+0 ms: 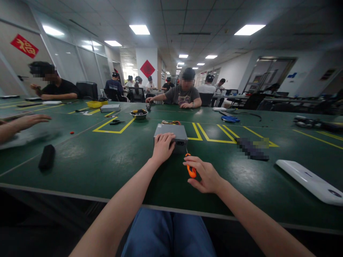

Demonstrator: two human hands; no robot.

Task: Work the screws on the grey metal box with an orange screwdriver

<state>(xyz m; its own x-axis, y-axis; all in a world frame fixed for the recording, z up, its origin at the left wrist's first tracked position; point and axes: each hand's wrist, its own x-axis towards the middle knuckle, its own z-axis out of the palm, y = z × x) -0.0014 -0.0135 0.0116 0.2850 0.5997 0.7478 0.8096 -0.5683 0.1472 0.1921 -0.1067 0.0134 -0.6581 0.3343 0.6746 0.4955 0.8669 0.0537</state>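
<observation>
A grey metal power supply unit (175, 131) rests on the green table, with colored wires (171, 122) at its far side. My left hand (163, 145) holds it at the near left edge, fingers over the top and thumb by the front face. My right hand (206, 174) grips a screwdriver (191, 170) with an orange handle between fingers and thumb. Its thin shaft points up at the front right corner of the unit, near the power socket (181, 142). Whether the tip sits in a screw is too small to tell.
A white device (308, 180) and a dark pixelated item (250, 148) lie to the right. Beyond are a metal bowl (138, 114), blue cables (229, 119) and pliers-like tool (117, 122). A black object (47, 157) and another person's hand (30, 122) are left; a co-worker (184, 92) sits opposite.
</observation>
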